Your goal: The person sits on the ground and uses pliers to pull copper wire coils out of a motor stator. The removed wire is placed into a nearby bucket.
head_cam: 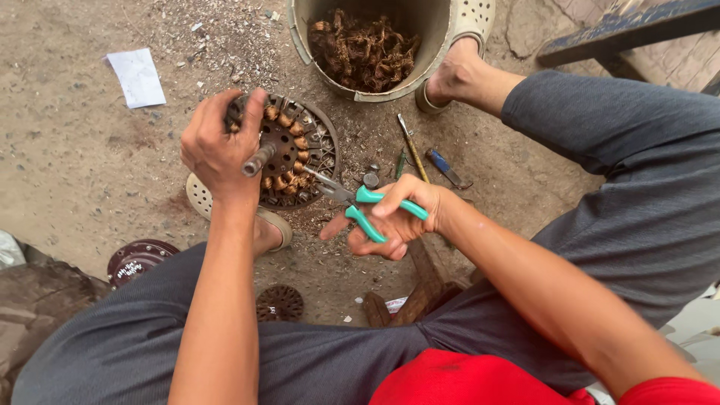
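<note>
The dirt floor (75, 165) was seen spread beneath both hands, littered with fine scraps. A cream plastic bucket (442, 45) stood beyond the right hand, and a tangle of brown copper wire (364, 52) was held inside it. A round motor stator (296, 150) was propped on edge under the left hand, ringed with copper windings, some slots already bare. The left hand (217, 146) was seen curled closed over the stator's upper rim, thumb hooked across the top, with the grey steel shaft (257, 160) jutting out just beside the knuckles. The right hand (401, 217) was seen clenched around the teal handles of a pair of needle-nose pliers (360, 201); the handles were held slightly apart, and the pliers' tip was pointed toward the left hand, touching the windings at the stator's lower right edge. A dark maroon round cover (139, 259) lay well to the outer side of the left forearm. A white paper scrap (137, 77) was seen beyond the left hand, well apart from it. A small dark slotted disc (280, 302) lay between the two forearms, nearer the body. A yellow-handled screwdriver (412, 148) and a blue-handled tool (446, 167) lay just beyond the right hand, side by side.
</note>
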